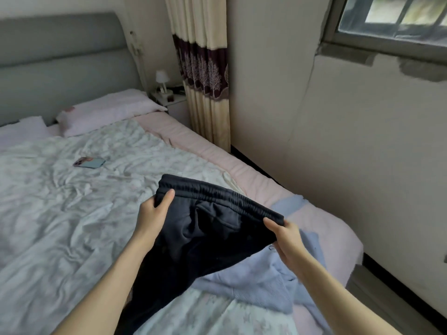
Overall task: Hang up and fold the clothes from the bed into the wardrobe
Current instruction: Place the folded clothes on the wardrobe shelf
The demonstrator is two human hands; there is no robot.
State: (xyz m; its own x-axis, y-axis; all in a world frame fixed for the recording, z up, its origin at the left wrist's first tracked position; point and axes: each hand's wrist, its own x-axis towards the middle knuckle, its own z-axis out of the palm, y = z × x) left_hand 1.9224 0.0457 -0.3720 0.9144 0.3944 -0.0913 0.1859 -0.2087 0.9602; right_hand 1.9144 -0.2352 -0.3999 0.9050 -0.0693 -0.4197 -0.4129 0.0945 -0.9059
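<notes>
You hold one pair of dark navy trousers point(205, 238) stretched between your two hands, lifted above the near right part of the bed point(60, 226), with the legs hanging down toward you over the floral quilt point(72, 201). Your left hand point(154, 211) grips the left end of the elastic waistband, thumb laid over the top of the cloth and the fingers curled under it. Your right hand point(285, 240) pinches the right end of the waistband, thumb on top and fingers tucked beneath. No brand, label or writing can be read on the trousers. Under and just right of them lies one crumpled light blue garment point(271, 279), resting on the quilt near the bed's right edge; a small dark mark shows on it beside your right hand, too small to read. Farther out on the quilt, well apart from the clothes, lies one phone point(89, 162) with a pale blue face, flat on the bedding. Beyond it two pink pillows point(106, 112) rest against the grey padded headboard point(60, 61). To the right of the headboard stands one white nightstand point(169, 100) carrying one small white lamp point(162, 79), beside a cream curtain point(203, 68) with a dark band of tree shapes. One window point(396, 18) sits high in the right wall.
</notes>
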